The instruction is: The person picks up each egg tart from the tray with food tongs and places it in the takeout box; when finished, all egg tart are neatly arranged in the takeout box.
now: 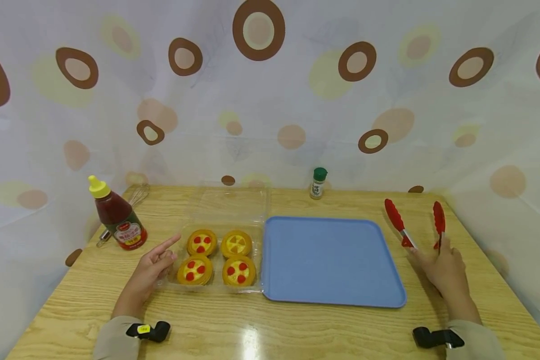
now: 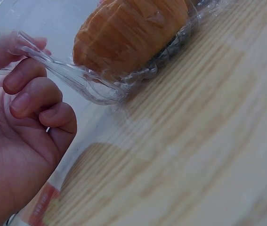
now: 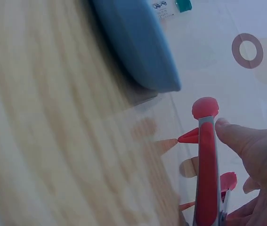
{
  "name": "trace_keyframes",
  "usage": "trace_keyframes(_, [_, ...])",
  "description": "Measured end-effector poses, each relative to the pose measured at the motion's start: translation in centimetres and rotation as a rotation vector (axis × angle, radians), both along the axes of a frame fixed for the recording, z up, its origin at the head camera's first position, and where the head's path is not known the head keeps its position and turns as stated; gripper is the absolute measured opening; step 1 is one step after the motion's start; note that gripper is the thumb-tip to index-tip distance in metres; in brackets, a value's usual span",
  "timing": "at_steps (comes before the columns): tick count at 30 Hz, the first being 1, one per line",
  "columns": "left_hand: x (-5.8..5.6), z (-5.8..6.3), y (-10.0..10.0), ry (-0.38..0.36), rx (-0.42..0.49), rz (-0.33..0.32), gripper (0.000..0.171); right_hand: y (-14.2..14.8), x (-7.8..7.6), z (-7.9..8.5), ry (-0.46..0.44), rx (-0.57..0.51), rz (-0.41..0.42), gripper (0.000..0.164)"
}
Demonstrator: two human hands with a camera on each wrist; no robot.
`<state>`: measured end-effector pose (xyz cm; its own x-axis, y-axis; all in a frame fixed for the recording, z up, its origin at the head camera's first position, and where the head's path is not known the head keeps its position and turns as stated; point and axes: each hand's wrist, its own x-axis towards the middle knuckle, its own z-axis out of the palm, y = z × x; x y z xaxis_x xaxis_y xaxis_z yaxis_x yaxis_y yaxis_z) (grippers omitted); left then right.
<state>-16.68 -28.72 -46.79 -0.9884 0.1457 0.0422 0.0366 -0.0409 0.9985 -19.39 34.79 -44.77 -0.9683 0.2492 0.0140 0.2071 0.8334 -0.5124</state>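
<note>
My left hand (image 1: 147, 274) is at the left edge of a clear plastic container (image 1: 257, 288), index finger pointing forward and thumb at the rim. In the left wrist view the container's edge overlaps a fingertip while the other fingers curl beside it. Several round tarts (image 1: 237, 270) sit in the container, most topped with red dots and one with yellow triangles. On the right, my right hand (image 1: 447, 272) grips metal tongs (image 1: 407, 237) with red tips, their arms spread wide. The tongs' red-lined arm (image 3: 207, 174) shows close up in the right wrist view.
A blue tray (image 1: 328, 262) lies between the container and the tongs. A sauce bottle (image 1: 119, 220) with a yellow cap stands on the left, a whisk (image 1: 138, 195) behind it. At the back stands a green-capped shaker (image 1: 318, 183). Patterned cloth (image 1: 292, 100) hangs around the table.
</note>
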Motion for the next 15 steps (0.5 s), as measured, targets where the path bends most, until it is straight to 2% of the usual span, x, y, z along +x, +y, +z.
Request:
trace_keyframes(3, [0.0,0.0,0.0,-0.002,-0.004,0.002,0.048,-0.5,0.4,0.4,0.030,0.000,-0.010,0.097])
trace_keyframes(6, [0.0,0.0,0.0,-0.002,-0.006,0.002,0.048,-1.2,0.7,1.1,0.078,-0.010,0.016,0.096])
trace_keyframes(12, [0.0,0.0,0.0,0.010,-0.003,-0.004,0.048,-3.9,0.6,2.7,0.198,-0.109,0.138,0.093])
trace_keyframes(15, [0.0,0.0,0.1,0.009,-0.005,-0.004,0.048,-5.9,0.5,3.6,0.216,-0.186,0.203,0.088])
